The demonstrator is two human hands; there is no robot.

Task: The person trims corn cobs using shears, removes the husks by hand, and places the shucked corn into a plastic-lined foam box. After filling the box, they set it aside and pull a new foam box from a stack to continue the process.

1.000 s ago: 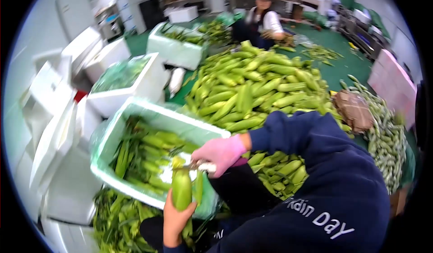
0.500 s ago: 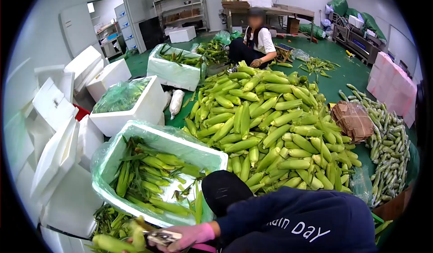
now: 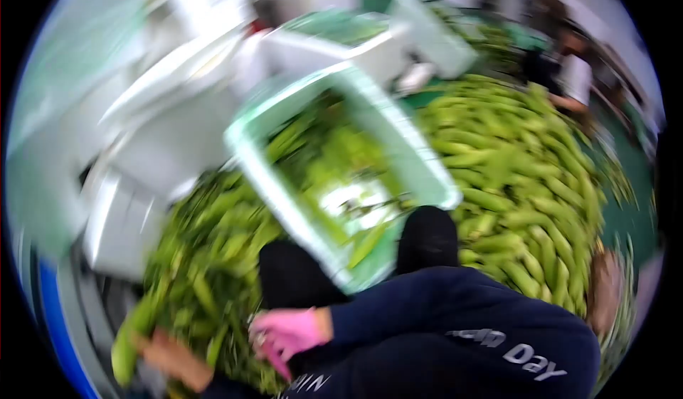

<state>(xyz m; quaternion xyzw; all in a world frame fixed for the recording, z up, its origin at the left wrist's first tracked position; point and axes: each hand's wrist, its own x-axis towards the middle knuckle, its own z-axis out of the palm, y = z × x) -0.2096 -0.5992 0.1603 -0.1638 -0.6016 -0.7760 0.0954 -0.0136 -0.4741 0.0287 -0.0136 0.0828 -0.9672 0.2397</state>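
My left hand (image 3: 173, 358), bare, is closed around an ear of corn in its green husk (image 3: 125, 345) at the lower left. In a pink glove, my right hand (image 3: 292, 333) grips metal pruning shears (image 3: 257, 330), which are blurred and mostly hidden by the fingers. Beneath both hands lies a heap of green husks and leaves (image 3: 206, 285). A white foam box lined with green film (image 3: 274, 203) stands in front of my knees. Husked ears of corn (image 3: 313, 150) and loose leaves lie inside it.
A large pile of corn (image 3: 512, 192) covers the floor to the right. White foam boxes and lids (image 3: 178, 121) crowd the left side. Another person (image 3: 569, 79) sits behind the pile, near a further foam box (image 3: 452, 46). A brown bundle (image 3: 605, 292) lies at right.
My view has swung left and down, blurring the scene. Both hands now show over the husk heap. My left hand has moved left with an ear of corn, away from my right hand.
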